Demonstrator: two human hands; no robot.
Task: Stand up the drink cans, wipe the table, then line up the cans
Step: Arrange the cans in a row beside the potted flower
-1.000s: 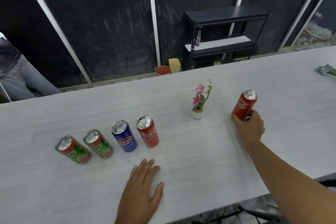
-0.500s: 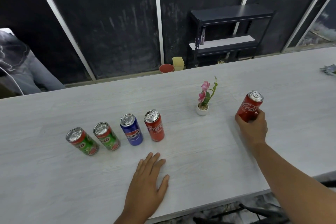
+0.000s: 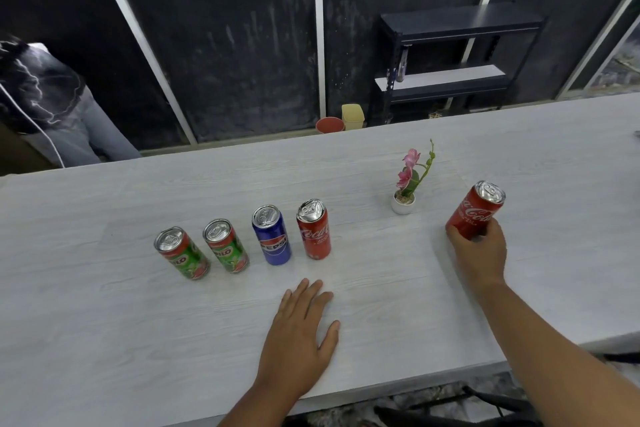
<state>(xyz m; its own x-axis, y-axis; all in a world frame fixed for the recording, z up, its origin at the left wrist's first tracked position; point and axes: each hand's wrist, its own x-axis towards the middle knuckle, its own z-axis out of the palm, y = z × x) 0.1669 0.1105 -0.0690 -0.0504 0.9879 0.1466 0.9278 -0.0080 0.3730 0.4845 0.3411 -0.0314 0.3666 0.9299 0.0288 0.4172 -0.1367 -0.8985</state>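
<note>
Several cans stand upright in a row on the pale grey table (image 3: 104, 322): two green Milo cans (image 3: 181, 252) (image 3: 225, 245), a blue Pepsi can (image 3: 272, 234) and a red Coca-Cola can (image 3: 313, 229). Apart from the row, at the right, a second red Coca-Cola can (image 3: 474, 210) stands with my right hand (image 3: 479, 251) wrapped around its lower part. My left hand (image 3: 299, 331) lies flat on the table in front of the row, fingers apart, holding nothing.
A small white pot with a pink flower (image 3: 407, 184) stands between the row and the held can. Beyond the table's far edge are a dark shelf unit (image 3: 457, 55), a red pot (image 3: 329, 124), a yellow container (image 3: 352, 116), and a person (image 3: 52, 104) at left.
The view has shifted slightly, so everything sits a little further right in frame. My right hand keeps its grip on the red can; my left hand stays flat.
</note>
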